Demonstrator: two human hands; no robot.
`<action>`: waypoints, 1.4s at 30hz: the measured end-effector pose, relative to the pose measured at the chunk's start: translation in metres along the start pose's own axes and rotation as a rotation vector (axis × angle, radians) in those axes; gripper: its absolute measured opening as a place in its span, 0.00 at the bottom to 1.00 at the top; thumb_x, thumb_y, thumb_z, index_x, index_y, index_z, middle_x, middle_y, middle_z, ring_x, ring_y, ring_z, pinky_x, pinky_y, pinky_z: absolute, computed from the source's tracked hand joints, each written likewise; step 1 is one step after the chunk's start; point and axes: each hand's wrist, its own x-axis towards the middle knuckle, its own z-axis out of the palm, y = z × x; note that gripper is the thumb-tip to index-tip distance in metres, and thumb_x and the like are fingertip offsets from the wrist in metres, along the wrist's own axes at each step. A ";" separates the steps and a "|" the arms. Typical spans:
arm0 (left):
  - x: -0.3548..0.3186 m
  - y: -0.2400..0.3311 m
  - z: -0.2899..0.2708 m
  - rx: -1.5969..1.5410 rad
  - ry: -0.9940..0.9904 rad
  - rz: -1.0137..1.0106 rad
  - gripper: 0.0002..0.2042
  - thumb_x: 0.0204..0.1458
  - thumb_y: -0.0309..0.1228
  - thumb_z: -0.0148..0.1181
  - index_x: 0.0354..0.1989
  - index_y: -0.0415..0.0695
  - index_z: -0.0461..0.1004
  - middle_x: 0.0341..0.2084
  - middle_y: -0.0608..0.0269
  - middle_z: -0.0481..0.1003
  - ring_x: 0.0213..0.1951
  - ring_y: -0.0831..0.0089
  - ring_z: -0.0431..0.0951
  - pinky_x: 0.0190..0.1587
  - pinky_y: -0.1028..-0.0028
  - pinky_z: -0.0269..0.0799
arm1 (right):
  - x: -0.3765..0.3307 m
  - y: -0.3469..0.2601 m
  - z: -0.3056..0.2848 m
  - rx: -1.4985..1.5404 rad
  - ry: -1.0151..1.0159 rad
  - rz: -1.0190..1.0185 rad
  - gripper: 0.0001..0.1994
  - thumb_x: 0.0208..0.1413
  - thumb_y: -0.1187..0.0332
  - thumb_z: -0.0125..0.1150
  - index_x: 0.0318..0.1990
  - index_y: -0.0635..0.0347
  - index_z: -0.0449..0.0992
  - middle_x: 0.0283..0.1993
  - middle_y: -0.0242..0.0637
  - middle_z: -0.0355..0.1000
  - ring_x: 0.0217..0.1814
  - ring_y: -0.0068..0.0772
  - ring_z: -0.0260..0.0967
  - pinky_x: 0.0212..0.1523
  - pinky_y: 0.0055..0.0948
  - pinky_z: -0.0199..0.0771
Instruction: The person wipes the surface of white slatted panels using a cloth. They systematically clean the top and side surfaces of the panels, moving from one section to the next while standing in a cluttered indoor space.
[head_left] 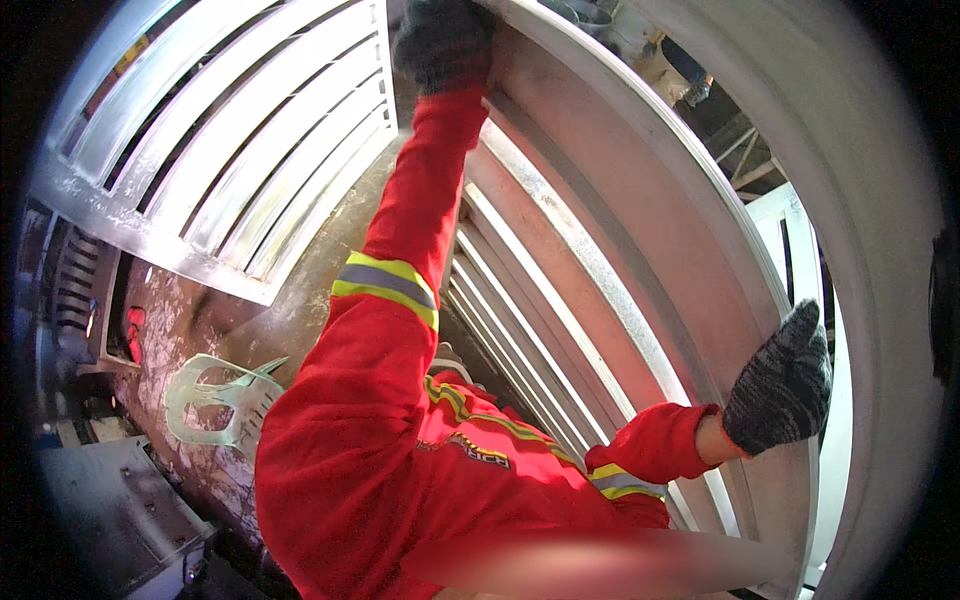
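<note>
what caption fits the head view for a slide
Co-worker in red reflective-striped coveralls grips a slatted metal panel with raised gloved hand and lower gloved hand; green plastic chair beyond.

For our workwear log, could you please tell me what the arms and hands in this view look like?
Both arms wear bright red sleeves, each crossed by a grey reflective band edged in yellow-green. The upper hand and the lower hand wear dark speckled knit gloves. They join a red-clad torso, so they seem a co-worker's; the wearer's own hands are out of view.
</note>
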 end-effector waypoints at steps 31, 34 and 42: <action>0.045 -0.035 -0.029 -1.391 -0.486 -0.031 0.15 0.47 0.35 0.65 0.39 0.40 0.72 0.31 0.63 0.76 0.32 0.79 0.75 0.35 0.78 0.72 | 0.001 -0.001 -0.004 -0.184 -0.117 0.012 0.09 0.58 0.62 0.51 0.34 0.51 0.77 0.32 0.33 0.76 0.31 0.35 0.74 0.32 0.35 0.74; 0.043 -0.029 -0.034 -1.403 -0.537 -0.080 0.11 0.45 0.32 0.65 0.36 0.41 0.76 0.28 0.64 0.77 0.27 0.78 0.75 0.31 0.77 0.71 | -0.009 0.015 0.006 -0.138 -0.096 -0.077 0.08 0.57 0.62 0.51 0.40 0.49 0.75 0.37 0.32 0.76 0.35 0.36 0.74 0.36 0.36 0.73; 0.013 -0.040 -0.021 -1.392 -0.365 0.081 0.14 0.44 0.31 0.67 0.38 0.41 0.72 0.28 0.62 0.77 0.31 0.73 0.77 0.36 0.74 0.72 | -0.016 0.022 0.012 -0.236 -0.046 -0.213 0.11 0.60 0.65 0.45 0.46 0.56 0.71 0.37 0.39 0.75 0.35 0.40 0.74 0.36 0.37 0.75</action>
